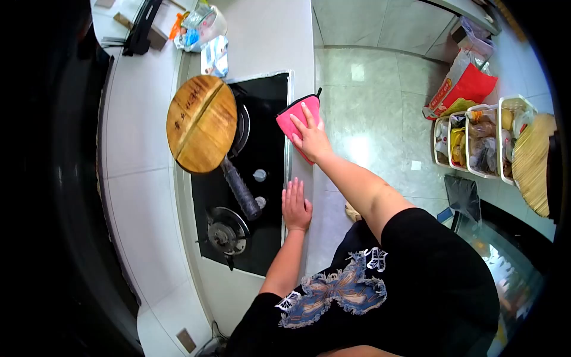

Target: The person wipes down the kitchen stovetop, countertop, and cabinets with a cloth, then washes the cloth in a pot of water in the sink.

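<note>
My right hand (310,135) presses on a pink cloth (291,123) with dark edging and a small loop, at the counter's front edge beside the stove. Its fingers are spread over the cloth, which it holds against the edge. My left hand (296,208) rests flat and empty on the counter edge, next to the black glass gas stove (267,154) and near its knobs (260,175). On the far burner stands a pan with a round wooden lid (202,125); its dark wrapped handle (241,190) points towards me. The near burner (228,231) is uncovered.
Past the stove lie a packet of wipes (215,56) and a tub of bags (205,24). A tiled wall (137,196) runs behind the stove. On my right stand white baskets of food (482,140), a red bag (464,86) and a woven straw item (535,166).
</note>
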A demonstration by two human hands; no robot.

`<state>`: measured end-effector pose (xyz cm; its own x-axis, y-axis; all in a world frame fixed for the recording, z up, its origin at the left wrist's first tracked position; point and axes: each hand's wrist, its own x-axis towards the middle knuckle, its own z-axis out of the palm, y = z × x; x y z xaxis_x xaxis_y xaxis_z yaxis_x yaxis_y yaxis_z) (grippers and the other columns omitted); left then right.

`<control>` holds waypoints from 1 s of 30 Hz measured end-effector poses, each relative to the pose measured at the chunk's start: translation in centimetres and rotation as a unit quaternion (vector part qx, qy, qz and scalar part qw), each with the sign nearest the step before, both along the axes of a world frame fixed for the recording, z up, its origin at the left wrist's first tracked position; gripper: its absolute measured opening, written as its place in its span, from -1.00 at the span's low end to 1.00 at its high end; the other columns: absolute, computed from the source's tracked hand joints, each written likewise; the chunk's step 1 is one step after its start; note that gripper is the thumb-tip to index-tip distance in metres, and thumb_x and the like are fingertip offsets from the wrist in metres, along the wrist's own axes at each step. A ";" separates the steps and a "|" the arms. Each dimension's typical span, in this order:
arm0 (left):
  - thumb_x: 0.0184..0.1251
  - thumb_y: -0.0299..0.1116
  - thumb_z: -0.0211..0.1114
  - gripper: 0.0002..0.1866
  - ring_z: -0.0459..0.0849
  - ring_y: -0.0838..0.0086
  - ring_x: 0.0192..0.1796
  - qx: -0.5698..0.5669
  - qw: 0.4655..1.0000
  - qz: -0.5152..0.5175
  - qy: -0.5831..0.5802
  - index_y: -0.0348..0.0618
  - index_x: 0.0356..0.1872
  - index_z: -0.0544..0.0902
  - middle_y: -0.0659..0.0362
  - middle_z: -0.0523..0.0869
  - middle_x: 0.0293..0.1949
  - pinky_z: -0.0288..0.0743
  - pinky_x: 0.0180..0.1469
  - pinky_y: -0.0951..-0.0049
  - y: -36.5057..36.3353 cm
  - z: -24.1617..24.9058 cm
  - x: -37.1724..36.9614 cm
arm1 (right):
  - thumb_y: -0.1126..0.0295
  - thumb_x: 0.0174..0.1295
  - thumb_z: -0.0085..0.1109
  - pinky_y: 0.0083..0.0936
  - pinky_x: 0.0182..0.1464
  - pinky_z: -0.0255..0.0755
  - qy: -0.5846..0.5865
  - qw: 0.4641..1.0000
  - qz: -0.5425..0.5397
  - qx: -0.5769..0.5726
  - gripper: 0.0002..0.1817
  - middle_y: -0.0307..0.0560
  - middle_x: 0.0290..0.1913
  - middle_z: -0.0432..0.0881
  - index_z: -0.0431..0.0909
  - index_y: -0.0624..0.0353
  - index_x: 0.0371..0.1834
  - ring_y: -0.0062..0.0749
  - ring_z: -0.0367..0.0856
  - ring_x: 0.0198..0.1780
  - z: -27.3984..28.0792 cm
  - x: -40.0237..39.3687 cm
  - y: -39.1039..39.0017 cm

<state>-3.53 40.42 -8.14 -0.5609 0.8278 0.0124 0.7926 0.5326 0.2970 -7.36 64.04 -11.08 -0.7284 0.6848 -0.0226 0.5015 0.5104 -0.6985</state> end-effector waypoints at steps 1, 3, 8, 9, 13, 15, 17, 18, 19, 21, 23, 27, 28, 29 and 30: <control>0.32 -0.35 0.14 -0.32 0.31 0.16 0.63 0.001 1.000 -0.007 0.006 -0.10 0.53 0.41 0.08 0.39 0.59 0.10 0.66 0.01 0.2 0.0 0.0 | 0.10 0.39 0.22 0.12 0.48 0.36 -0.036 0.999 0.019 0.008 -0.33 -0.11 0.77 -0.17 0.36 -0.30 0.59 0.48 0.20 0.52 0.0 -0.6 1.1; 0.32 -0.36 0.14 -0.31 0.31 0.14 0.63 -0.008 1.000 -0.003 0.004 -0.10 0.54 0.41 0.08 0.39 0.59 0.10 0.65 0.01 0.2 0.3 0.2 | 0.05 0.40 0.19 0.12 0.42 0.45 -0.031 0.999 0.008 0.008 -0.32 -0.19 0.78 -0.21 0.31 -0.37 0.61 0.50 0.21 0.50 -0.8 -2.0 2.9; 0.27 -0.38 0.17 -0.29 0.32 0.12 0.62 -0.029 1.000 0.001 -0.012 -0.11 0.53 0.41 0.07 0.39 0.59 0.11 0.64 -0.02 0.5 1.1 0.3 | 0.00 0.39 0.19 0.13 0.31 0.57 -0.041 0.999 -0.016 -0.021 -0.30 -0.35 0.79 -0.24 0.28 -0.47 0.62 0.55 0.25 0.42 -1.2 -5.0 7.4; 0.27 -0.38 0.17 -0.29 0.32 0.12 0.62 -0.033 0.999 0.001 -0.013 -0.11 0.53 0.41 0.07 0.39 0.59 0.11 0.64 -0.02 0.5 1.2 0.2 | 0.00 0.39 0.19 0.13 0.31 0.57 -0.043 0.999 -0.017 -0.025 -0.30 -0.35 0.79 -0.24 0.28 -0.47 0.62 0.55 0.25 0.42 -1.0 -5.5 8.3; 0.26 -0.38 0.17 -0.29 0.31 0.11 0.62 -0.056 0.998 0.008 -0.012 -0.10 0.52 0.42 0.06 0.40 0.58 0.11 0.64 -0.05 0.3 1.2 0.2 | 0.00 0.36 0.22 0.19 0.24 0.59 -0.052 0.998 -0.028 -0.032 -0.31 -0.38 0.78 -0.22 0.33 -0.48 0.60 0.56 0.28 0.39 -1.6 -8.1 11.8; 0.21 -0.42 0.21 -0.30 0.29 0.08 0.63 -0.091 0.996 0.012 0.001 -0.11 0.47 0.44 0.03 0.38 0.57 0.11 0.64 -0.10 0.7 1.1 0.4 | 0.02 0.35 0.22 0.10 0.18 0.66 -0.067 0.997 -0.036 0.005 -0.33 -0.39 0.77 -0.16 0.36 -0.49 0.57 0.53 0.31 0.38 -1.8 -9.2 13.8; 0.17 -0.46 0.23 -0.31 0.31 0.06 0.61 -0.108 0.994 0.026 0.019 -0.13 0.43 0.45 0.01 0.41 0.53 0.13 0.64 -0.12 1.8 2.5 1.2 | 0.02 0.36 0.23 0.04 0.10 0.70 -0.070 0.997 -0.028 -0.007 -0.34 -0.41 0.77 -0.19 0.37 -0.51 0.56 0.51 0.33 0.36 -1.7 -10.1 15.9; 0.14 -0.49 0.25 -0.32 0.33 0.04 0.60 -0.120 0.991 0.037 0.039 -0.15 0.39 0.46 -0.01 0.44 0.48 0.14 0.63 -0.15 2.9 2.7 1.4 | 0.02 0.36 0.23 0.04 0.10 0.71 -0.077 0.997 -0.021 -0.014 -0.34 -0.41 0.77 -0.20 0.36 -0.52 0.56 0.50 0.33 0.37 -1.7 -10.7 17.4; 0.14 -0.49 0.25 -0.32 0.33 0.04 0.60 -0.124 0.991 0.042 0.037 -0.15 0.39 0.46 -0.01 0.44 0.48 0.14 0.63 -0.15 4.0 2.7 1.8 | 0.03 0.36 0.24 0.03 0.10 0.71 -0.085 0.996 -0.013 -0.022 -0.34 -0.42 0.77 -0.20 0.36 -0.54 0.56 0.49 0.33 0.37 -1.5 -11.1 18.7; 0.09 -0.54 0.28 -0.35 0.42 0.03 0.50 -0.160 0.977 0.123 0.064 -0.18 0.33 0.48 -0.04 0.50 0.35 0.16 0.62 -0.17 6.6 3.0 2.2 | 0.03 0.37 0.23 0.04 0.10 0.71 -0.088 0.996 -0.010 -0.021 -0.34 -0.43 0.77 -0.20 0.36 -0.54 0.56 0.48 0.33 0.37 -1.6 -12.4 22.0; 0.12 -0.52 0.30 -0.38 0.47 0.03 0.42 -0.170 0.968 0.182 0.032 -0.19 0.31 0.49 -0.04 0.52 0.28 0.16 0.62 -0.17 11.1 4.2 2.0 | 0.04 0.37 0.23 0.05 0.09 0.71 -0.091 0.996 -0.007 -0.021 -0.34 -0.44 0.77 -0.20 0.35 -0.55 0.56 0.47 0.34 0.37 -1.8 -14.1 24.9; 0.17 -0.49 0.32 -0.39 0.46 0.00 0.42 -0.134 0.960 0.247 -0.003 -0.19 0.34 0.50 -0.03 0.52 0.30 0.15 0.61 -0.18 18.3 3.6 0.3 | 0.05 0.39 0.22 0.06 0.14 0.69 -0.098 0.995 -0.016 -0.023 -0.35 -0.39 0.77 -0.19 0.35 -0.54 0.57 0.49 0.34 0.36 -2.2 -16.8 29.3; 0.19 -0.49 0.31 -0.37 0.46 0.02 0.44 -0.107 0.970 0.219 -0.008 -0.18 0.37 0.50 -0.03 0.52 0.33 0.14 0.62 -0.18 19.9 3.0 -0.6 | 0.05 0.39 0.22 0.06 0.15 0.69 -0.101 0.994 -0.027 -0.019 -0.35 -0.37 0.77 -0.19 0.35 -0.54 0.57 0.49 0.34 0.36 -2.3 -17.5 30.1; 0.20 -0.48 0.31 -0.36 0.45 0.03 0.46 -0.080 0.978 0.191 -0.013 -0.17 0.39 0.49 -0.03 0.51 0.35 0.14 0.62 -0.18 21.4 2.5 -1.6 | 0.05 0.39 0.23 0.05 0.16 0.69 -0.103 0.994 -0.037 -0.015 -0.35 -0.35 0.77 -0.18 0.35 -0.54 0.57 0.49 0.34 0.35 -2.5 -18.0 30.8; 0.23 -0.48 0.30 -0.34 0.42 0.05 0.50 -0.072 0.983 0.169 -0.010 -0.16 0.43 0.47 -0.03 0.49 0.41 0.11 0.63 -0.16 23.1 2.1 -2.9 | 0.04 0.40 0.22 0.04 0.16 0.69 -0.099 0.994 -0.042 -0.009 -0.35 -0.33 0.77 -0.17 0.34 -0.55 0.58 0.49 0.34 0.35 -3.0 -18.6 31.5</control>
<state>-6.44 63.50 -6.06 -0.8034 0.5859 -0.1058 0.5573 0.8026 0.2125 -25.98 95.57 -14.06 -0.6493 0.7409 -0.1717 0.6698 0.4500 -0.5907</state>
